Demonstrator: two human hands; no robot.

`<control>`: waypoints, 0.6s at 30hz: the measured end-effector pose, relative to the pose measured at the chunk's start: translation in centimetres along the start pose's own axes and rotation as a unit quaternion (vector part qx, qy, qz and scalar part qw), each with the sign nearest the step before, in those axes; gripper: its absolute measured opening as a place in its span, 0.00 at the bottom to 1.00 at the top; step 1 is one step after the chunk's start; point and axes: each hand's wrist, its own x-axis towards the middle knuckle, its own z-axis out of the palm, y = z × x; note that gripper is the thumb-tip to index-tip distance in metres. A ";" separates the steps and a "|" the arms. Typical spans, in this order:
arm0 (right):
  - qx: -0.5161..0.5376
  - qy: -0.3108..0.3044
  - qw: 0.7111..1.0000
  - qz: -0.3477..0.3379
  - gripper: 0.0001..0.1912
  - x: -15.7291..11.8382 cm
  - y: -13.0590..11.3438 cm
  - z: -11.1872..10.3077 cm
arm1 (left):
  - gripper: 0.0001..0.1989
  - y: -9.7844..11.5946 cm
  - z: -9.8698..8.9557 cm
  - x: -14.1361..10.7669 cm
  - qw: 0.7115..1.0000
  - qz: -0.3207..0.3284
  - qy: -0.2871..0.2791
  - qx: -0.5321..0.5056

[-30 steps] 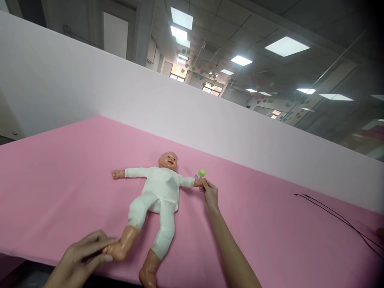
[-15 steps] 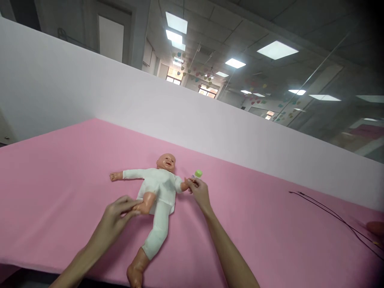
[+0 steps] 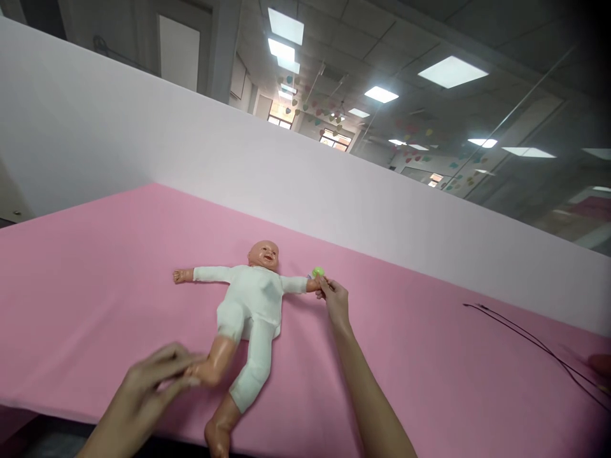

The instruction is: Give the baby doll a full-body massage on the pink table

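A baby doll (image 3: 256,292) in a white outfit lies on its back on the pink surface (image 3: 405,356), head toward the low wall. My left hand (image 3: 155,385) pinches the toes of the doll's foot on the left side of the view. The doll's other leg lies stretched toward the front edge. With its fingertips closed, my right hand (image 3: 334,296) holds the doll's hand on the right side, that arm held out straight. Just behind those fingers is a small green object (image 3: 317,271), partly covered.
Black cables (image 3: 529,337) run across the right side of the pink surface, near a blurred brownish object (image 3: 599,364) at the edge. A white low wall (image 3: 296,178) borders the back. Beyond it are ceiling lights and hanging decorations.
My left hand has drawn the doll's bent leg down and left, so it is straighter. My right hand has moved right, and the doll's arm is now extended.
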 end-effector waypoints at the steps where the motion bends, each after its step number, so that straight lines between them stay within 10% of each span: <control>1: -0.011 -0.031 0.999 -0.025 0.23 -0.8 -1.0 0.9 | 0.15 0.7 0.2 2.4 1.000 0.010 0.015 0.003; 6: -0.134 -0.187 0.964 -0.132 0.16 -6.2 -2.2 6.1 | 0.13 0.4 3.0 13.0 0.998 0.029 0.045 -0.033; 9: -0.173 -0.183 0.955 -0.157 0.16 -6.5 -1.8 6.9 | 0.13 0.0 4.1 13.9 0.998 0.039 0.043 -0.030; 18: -0.044 0.052 0.996 0.065 0.27 1.9 3.6 -1.4 | 0.15 -1.8 -0.2 -2.7 1.000 -0.027 0.002 -0.014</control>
